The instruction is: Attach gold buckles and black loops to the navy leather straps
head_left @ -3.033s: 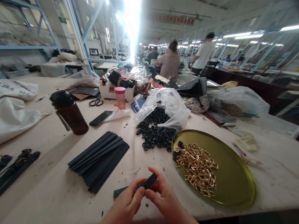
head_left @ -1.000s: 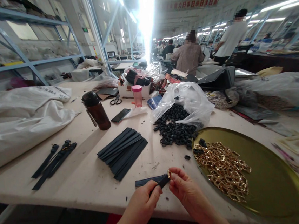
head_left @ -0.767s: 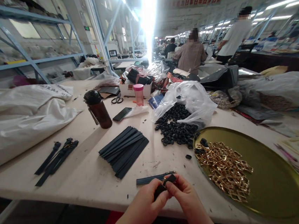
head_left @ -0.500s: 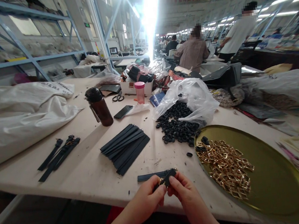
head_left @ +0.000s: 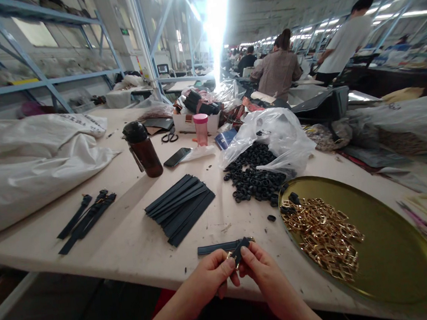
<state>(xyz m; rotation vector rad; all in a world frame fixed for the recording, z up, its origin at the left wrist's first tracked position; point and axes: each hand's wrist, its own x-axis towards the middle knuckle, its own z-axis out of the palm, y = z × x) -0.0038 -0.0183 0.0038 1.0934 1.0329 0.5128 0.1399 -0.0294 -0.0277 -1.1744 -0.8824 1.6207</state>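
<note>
Near the table's front edge, my left hand pinches a gold buckle at one end of a short dark strap. My right hand holds the strap's other part between thumb and fingers. Just behind my hands lies another dark strap. A fanned stack of dark strips is on the table to the left. On the right, gold buckles are heaped on a round golden tray. Small black loops spill from a clear plastic bag.
Several straps with buckles lie at the left. Farther back stand a dark bottle and a pink-lidded jar, near a phone and scissors. White sacks cover the left edge. People are in the background.
My fingers have shifted slightly on the strap and buckle, and the strap's angle has changed a little. The whole view has moved slightly.
</note>
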